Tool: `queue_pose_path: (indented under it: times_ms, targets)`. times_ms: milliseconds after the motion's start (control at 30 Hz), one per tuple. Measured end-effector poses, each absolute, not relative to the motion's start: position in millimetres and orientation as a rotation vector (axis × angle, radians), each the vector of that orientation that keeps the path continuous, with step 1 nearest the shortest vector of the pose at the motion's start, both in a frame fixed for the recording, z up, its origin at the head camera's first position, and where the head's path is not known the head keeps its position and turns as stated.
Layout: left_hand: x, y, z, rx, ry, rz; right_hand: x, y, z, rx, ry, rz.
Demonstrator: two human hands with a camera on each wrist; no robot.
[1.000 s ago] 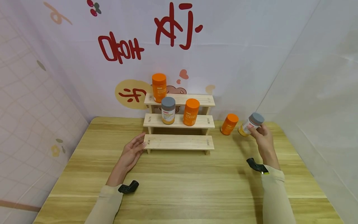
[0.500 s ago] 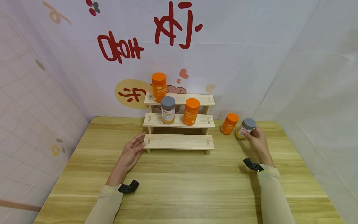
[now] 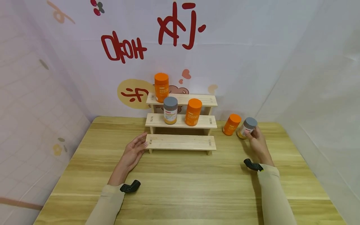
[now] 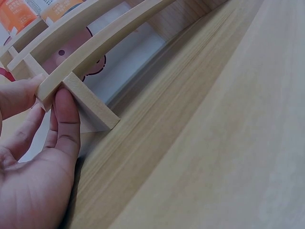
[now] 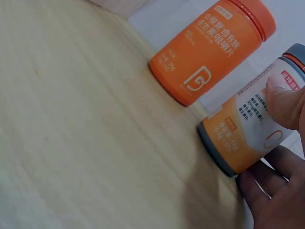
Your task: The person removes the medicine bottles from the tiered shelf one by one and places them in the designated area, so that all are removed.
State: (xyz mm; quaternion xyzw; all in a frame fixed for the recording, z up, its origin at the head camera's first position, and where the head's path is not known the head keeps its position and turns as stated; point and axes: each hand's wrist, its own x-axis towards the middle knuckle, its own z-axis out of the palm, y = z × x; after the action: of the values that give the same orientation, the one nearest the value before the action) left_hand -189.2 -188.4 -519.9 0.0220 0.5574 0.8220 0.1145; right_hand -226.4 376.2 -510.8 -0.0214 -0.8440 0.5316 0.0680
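Right of centre in the head view, the right hand holds a grey-lidded jar, its thumb across the white label and its fingers around the far side. The right wrist view shows the jar's dark base at the surface of the table; whether its full weight rests there, I cannot tell. Just to the left of this jar stands an orange jar, with a narrow gap between the two in the right wrist view. At the centre of the head view is a three-tier wooden rack. Left of centre, the left hand pinches the left end of its lowest shelf, thumb at the board's end and fingers beneath, beside the leg, as the left wrist view shows. A tall orange jar stands toward the left of the top tier; the middle tier carries a second grey-lidded jar and, to its right, another orange jar. Behind them, a white backdrop bears red characters in the upper part of the frame.
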Motion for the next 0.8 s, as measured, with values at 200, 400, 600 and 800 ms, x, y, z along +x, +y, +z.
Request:
queue_pose_path:
  times_ms: [200, 400, 600, 800]
  targets:
    - [-191.7, -185.1, -519.5, 0.095, 1.625, 2.411, -221.2, 383.8, -519.3, -0.088, -2.542, 1.609]
    - [-191.5, -184.7, -519.7, 0.076, 1.617, 2.417, -217.1, 384.0, -524.3, -0.094, -2.510, 1.695]
    - [-189.4, -187.1, -520.4, 0.068, 1.616, 2.428, -214.3, 376.6, -520.8, -0.073, -2.409, 1.844]
    - [-188.7, -188.5, -520.8, 0.082, 1.619, 2.428, -208.2, 374.6, -509.8, -0.177, -2.432, 1.845]
